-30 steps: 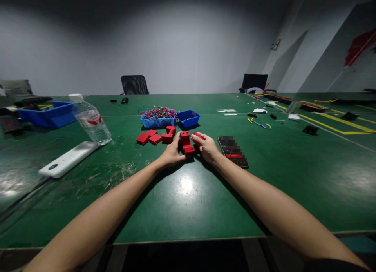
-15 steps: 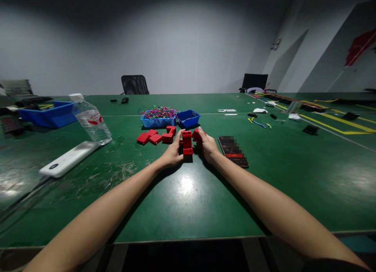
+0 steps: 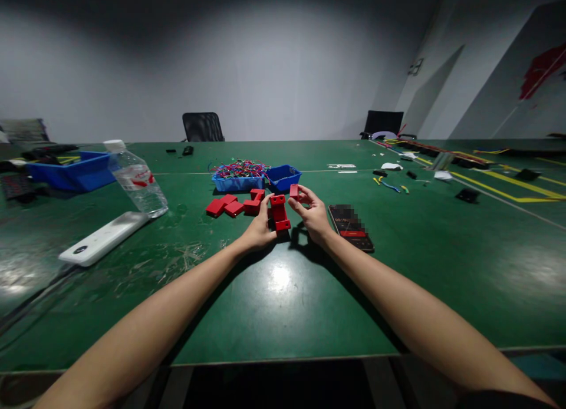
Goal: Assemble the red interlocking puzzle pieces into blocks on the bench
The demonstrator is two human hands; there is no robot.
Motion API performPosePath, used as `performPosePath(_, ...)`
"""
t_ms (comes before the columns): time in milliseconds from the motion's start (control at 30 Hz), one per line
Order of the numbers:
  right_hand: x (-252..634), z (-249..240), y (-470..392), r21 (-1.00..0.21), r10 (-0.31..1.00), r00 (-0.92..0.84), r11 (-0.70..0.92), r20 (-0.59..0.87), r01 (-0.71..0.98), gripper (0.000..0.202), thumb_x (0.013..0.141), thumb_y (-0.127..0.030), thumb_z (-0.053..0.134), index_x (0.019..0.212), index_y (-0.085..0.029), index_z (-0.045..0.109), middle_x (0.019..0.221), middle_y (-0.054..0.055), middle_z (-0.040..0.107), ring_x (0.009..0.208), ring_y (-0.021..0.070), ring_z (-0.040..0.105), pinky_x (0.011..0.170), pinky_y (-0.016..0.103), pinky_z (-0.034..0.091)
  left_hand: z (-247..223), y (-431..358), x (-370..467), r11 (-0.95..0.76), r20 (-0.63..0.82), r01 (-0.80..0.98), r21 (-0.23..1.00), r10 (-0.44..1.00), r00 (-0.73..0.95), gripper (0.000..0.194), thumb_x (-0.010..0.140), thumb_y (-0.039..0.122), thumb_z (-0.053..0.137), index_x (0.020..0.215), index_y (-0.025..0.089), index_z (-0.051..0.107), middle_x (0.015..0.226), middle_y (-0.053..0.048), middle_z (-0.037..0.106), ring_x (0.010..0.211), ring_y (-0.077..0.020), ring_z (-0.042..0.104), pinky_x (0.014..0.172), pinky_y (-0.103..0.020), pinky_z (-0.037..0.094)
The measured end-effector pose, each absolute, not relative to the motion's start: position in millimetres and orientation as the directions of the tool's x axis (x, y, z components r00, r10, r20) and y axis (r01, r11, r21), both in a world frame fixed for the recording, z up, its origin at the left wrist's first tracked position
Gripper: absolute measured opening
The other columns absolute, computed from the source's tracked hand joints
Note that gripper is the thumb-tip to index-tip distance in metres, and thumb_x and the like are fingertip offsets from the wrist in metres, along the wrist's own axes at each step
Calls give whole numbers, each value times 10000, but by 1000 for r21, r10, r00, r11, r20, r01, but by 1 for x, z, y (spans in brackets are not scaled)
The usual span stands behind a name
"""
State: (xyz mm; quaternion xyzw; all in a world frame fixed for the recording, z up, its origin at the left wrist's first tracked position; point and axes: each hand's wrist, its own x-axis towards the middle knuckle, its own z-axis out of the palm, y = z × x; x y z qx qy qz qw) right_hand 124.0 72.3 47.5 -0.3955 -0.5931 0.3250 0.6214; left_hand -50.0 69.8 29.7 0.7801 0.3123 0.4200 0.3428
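My left hand (image 3: 260, 227) is closed on a red bracket-like block (image 3: 279, 212), which has small holes in its end flanges and leans slightly to the left. Between the thumb and fingers of my right hand (image 3: 313, 211) is a smaller red block (image 3: 294, 191), raised a little above the table and apart from the bracket. Several more red blocks (image 3: 230, 204) lie in a loose group to the left of my left hand. A phone (image 3: 351, 227) with its screen lit rests just right of my right hand.
Beyond my hands stand a blue bin (image 3: 239, 184) heaped with coloured wires and a second blue bin (image 3: 283, 179). On the left are a tilted water bottle (image 3: 140, 182), a long white device (image 3: 104, 239) with a cable, and a larger blue bin (image 3: 73, 174). Wire scraps (image 3: 390, 185) lie at right.
My right hand has lifted its small red block up and turned it, opening a gap from the bracket. In my left hand the bracket has tilted slightly left.
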Motion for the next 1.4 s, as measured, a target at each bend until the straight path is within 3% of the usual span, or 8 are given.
performPosePath(200, 116, 50, 65, -904, 908, -71, 399, 413, -151, 592, 618, -407, 822, 1125, -242, 563, 1037, 50, 658, 932, 184, 636, 812, 319, 529, 28, 74, -51, -487, 395, 142, 862, 820, 413, 1022, 653, 262, 791, 1426, 185, 126, 1353, -221, 500, 1177, -305, 587, 1028, -508, 443)
performPosePath(533, 117, 50, 60, -934, 898, -267, 316, 350, -164, 597, 650, -307, 770, 1199, -259, 539, 1217, 72, 604, 933, 191, 670, 767, 320, 587, 28, 76, -50, -430, 381, 98, 898, 867, 321, 1059, 580, 288, 847, 1388, 215, 166, 1394, -217, 446, 1162, -308, 598, 1013, -500, 461)
performPosePath(733, 117, 49, 60, -926, 901, -219, 346, 374, -153, 574, 671, -327, 762, 1202, -260, 554, 1246, 67, 580, 933, 179, 665, 808, 325, 581, 31, 75, -47, -399, 370, 58, 915, 888, 272, 937, 666, 399, 793, 1365, 189, 207, 1324, -211, 508, 1132, -291, 615, 1005, -492, 467)
performPosePath(933, 116, 42, 62, -885, 876, -126, 461, 466, -66, 585, 674, -329, 761, 1232, -293, 586, 1320, 83, 477, 871, 156, 647, 660, 265, 569, 30, 77, -47, -396, 371, 21, 918, 876, 307, 959, 661, 422, 794, 1384, 228, 194, 1356, -200, 481, 1143, -296, 608, 1012, -504, 456)
performPosePath(1267, 119, 40, 66, -881, 855, -212, 458, 472, -116, 601, 671, -287, 757, 1251, -302, 596, 1284, 74, 491, 870, 149, 657, 652, 244, 557, 32, 76, -49, -424, 387, 25, 906, 849, 361, 960, 708, 439, 771, 1426, 232, 169, 1395, -194, 449, 1196, -295, 576, 1053, -496, 431)
performPosePath(1400, 119, 38, 66, -850, 831, -198, 527, 519, -17, 576, 698, -262, 731, 1259, -305, 607, 1222, 73, 495, 904, 161, 658, 622, 221, 535, 33, 76, -49, -406, 381, -12, 914, 845, 375, 971, 721, 439, 765, 1450, 256, 151, 1462, -196, 382, 1209, -298, 574, 1060, -505, 428)
